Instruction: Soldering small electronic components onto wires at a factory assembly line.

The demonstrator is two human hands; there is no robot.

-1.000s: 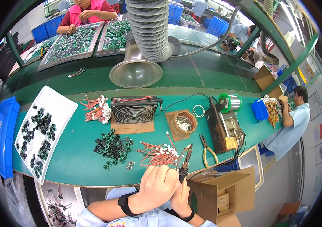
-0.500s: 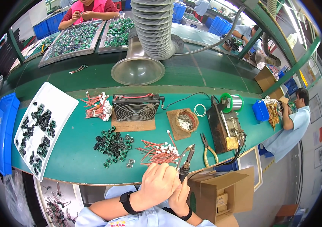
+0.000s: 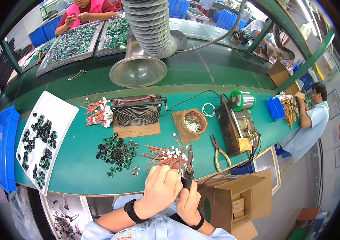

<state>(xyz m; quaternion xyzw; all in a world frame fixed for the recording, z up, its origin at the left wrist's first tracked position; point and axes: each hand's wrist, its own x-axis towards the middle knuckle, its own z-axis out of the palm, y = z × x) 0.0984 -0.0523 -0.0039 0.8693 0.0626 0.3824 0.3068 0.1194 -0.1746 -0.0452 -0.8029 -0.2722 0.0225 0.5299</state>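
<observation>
My right hand [image 3: 188,206] is wrapped round the black handle of a soldering iron [image 3: 188,175], whose metal tip points up and away from me. Against it, my left hand [image 3: 161,187] is closed, its fingertips hidden by the hand itself, so what they hold does not show. A thin bent tube or wire rises beside the iron's shaft. Just beyond the hands lies a pile of red wires with white connectors [image 3: 163,157]. Left of that, small green-and-black parts [image 3: 115,153] are heaped, with a few small silver-looking pieces [image 3: 135,171] close by.
A white tray [image 3: 64,116] of parts and a blue bin [image 3: 6,148] stand left. Behind are a fan [image 3: 136,112], more wires [image 3: 98,114] and a round pot [image 3: 194,122]. Pliers [image 3: 220,154], a soldering station [image 3: 238,130] and solder spool [image 3: 243,100] lie right; a carton [image 3: 234,200] stands below.
The soldering iron has swung from leaning right to nearly upright. Both hands stay together around it. The whole view has shifted and tilted slightly.
</observation>
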